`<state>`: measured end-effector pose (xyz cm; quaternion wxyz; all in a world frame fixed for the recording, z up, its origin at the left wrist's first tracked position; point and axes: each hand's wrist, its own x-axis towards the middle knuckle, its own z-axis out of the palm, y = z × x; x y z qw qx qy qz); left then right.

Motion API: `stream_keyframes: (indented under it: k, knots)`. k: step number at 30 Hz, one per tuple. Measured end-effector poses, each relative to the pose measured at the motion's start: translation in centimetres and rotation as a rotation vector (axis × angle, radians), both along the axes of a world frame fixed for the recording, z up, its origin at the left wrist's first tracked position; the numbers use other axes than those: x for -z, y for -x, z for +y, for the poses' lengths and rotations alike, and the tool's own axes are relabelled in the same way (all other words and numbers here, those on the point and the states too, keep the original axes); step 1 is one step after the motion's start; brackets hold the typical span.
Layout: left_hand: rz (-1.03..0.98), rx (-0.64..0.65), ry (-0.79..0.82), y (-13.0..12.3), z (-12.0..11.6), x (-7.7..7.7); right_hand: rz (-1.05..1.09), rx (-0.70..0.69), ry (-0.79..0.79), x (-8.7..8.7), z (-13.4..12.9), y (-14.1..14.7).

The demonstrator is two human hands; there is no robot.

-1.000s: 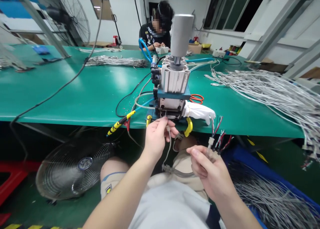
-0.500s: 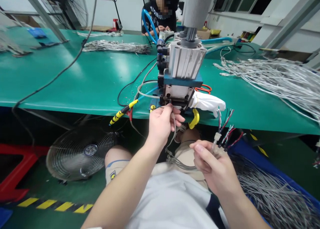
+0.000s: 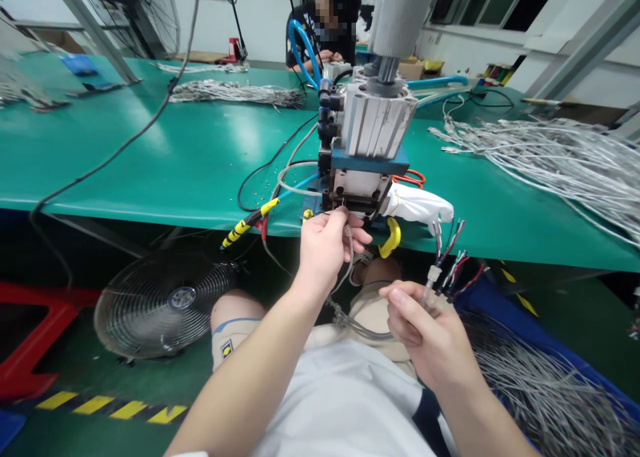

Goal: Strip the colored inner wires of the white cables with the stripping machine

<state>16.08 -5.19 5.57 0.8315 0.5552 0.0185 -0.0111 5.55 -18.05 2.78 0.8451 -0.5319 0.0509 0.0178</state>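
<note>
A broad green-topped workbench (image 3: 150,164) ran across the view, and at its near edge stood a small pneumatic press of ribbed grey metal on a blue plate (image 3: 367,147), with black and pale hoses looping off its left side and a white cloth glove (image 3: 417,207) lying just to its right. A large heap of grey cable harnesses (image 3: 550,157) covered the bench on the right, a thinner bundle of grey wires (image 3: 235,94) lay farther back, and another person in a dark shirt (image 3: 325,30) sat working at the far side. Under the bench a round wire-guarded floor fan (image 3: 163,304) stood to the left of the person's knee, and a blue bin of grey cables (image 3: 540,384) sat low on the right. The left hand (image 3: 325,250) was pinched shut on a thin grey wire (image 3: 349,257), holding its end up against the press's front opening, fingertips just beneath the tooling. The wire drooped from there to the lap and ran across to the right hand (image 3: 425,337), which was closed on a bunch of stripped red, black and white leads with pale connectors (image 3: 447,267), held upright below the bench edge, near the glove. Both hands worked in the narrow gap between the bench edge and the lap, with open room only toward the body.
</note>
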Motion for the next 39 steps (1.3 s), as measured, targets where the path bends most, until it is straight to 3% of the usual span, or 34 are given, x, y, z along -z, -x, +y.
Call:
stream_keyframes:
  k: [31, 35, 39]
  knots:
    - [0.012, 0.025, -0.012, 0.2, 0.4, -0.3, -0.024, -0.002, -0.02, 0.1, 0.4, 0.8]
    - [-0.02, 0.067, -0.025, 1.7, 1.0, -0.3, -0.029, 0.003, -0.019, -0.1, 0.6, 0.6]
    - [-0.105, 0.134, -0.096, 5.0, 2.1, 0.1, -0.031, 0.006, -0.025, -0.4, 1.0, 0.1]
